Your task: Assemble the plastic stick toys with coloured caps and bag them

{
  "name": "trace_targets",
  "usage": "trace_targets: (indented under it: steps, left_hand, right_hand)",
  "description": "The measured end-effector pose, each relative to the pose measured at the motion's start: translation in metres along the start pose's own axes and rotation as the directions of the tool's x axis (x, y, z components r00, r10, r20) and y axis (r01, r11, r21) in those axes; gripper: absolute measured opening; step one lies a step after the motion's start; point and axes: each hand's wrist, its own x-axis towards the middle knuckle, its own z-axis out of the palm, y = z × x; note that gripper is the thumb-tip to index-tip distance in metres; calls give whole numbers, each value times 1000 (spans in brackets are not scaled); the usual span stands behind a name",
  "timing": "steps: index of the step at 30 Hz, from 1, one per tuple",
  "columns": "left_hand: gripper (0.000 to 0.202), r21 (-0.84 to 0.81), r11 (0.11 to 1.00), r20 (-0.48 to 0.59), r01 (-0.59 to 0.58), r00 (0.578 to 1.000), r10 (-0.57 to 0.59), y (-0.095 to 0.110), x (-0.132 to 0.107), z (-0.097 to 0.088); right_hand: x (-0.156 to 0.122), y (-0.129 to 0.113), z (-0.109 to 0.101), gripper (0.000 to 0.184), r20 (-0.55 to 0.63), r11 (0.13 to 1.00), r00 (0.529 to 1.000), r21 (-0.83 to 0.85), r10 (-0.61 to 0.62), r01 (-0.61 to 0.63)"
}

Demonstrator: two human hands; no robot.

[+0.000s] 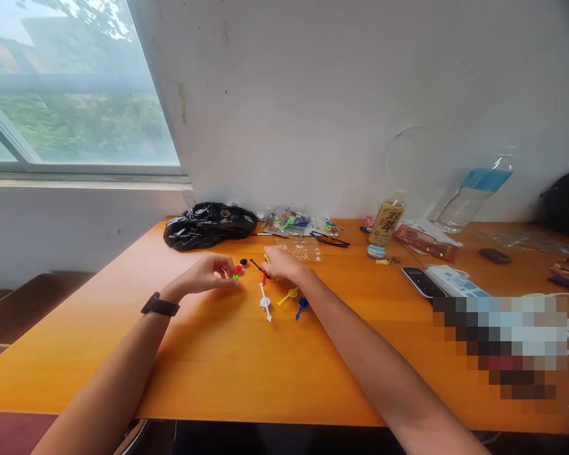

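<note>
My left hand (208, 275), with a dark band on the wrist, has its fingertips closed on a small green round piece (236, 278) at the table surface. A red round piece (239, 269) and a black one (243, 262) lie just beyond it. My right hand (284, 264) pinches a green arrow (266, 258), partly hidden by the fingers. Beside and below that hand are a black arrow (258, 266) and a red arrow (264, 278). Nearer to me lie a white arrow spinner (264, 303), a yellow one (290, 295) and a blue one (302, 304).
Along the wall are a black plastic bag (208, 226), clear bags of coloured parts (289, 220), a drink bottle (387, 218) and a large water bottle (474, 199). A phone-like device (423, 282) and a white power strip (455, 281) lie right on the wooden table (246, 373).
</note>
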Motion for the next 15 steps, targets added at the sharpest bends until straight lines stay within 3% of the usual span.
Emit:
trace_targets:
  steps: [4,7,10,15]
  left_hand:
    - [31,29,1000,45,11,999,-12,-9,-1,-3]
    - [32,111,994,-6,-20,1000,21,-17,1,-4]
    - [33,201,979,-74,-42,996,58,-26,3,-7]
    - [46,238,970,-138,-52,987,86,-31,4,-1]
  right_hand:
    - [-2,-5,7,22,5,1000,1000,-28,13,-13]
    - [-3,-9,11,12,3,999,1000,-34,-11,11]
    - [-3,-9,13,18,-12,999,1000,-30,-29,28]
    - [-7,-8,-7,11,-31,998,998,0,-55,55]
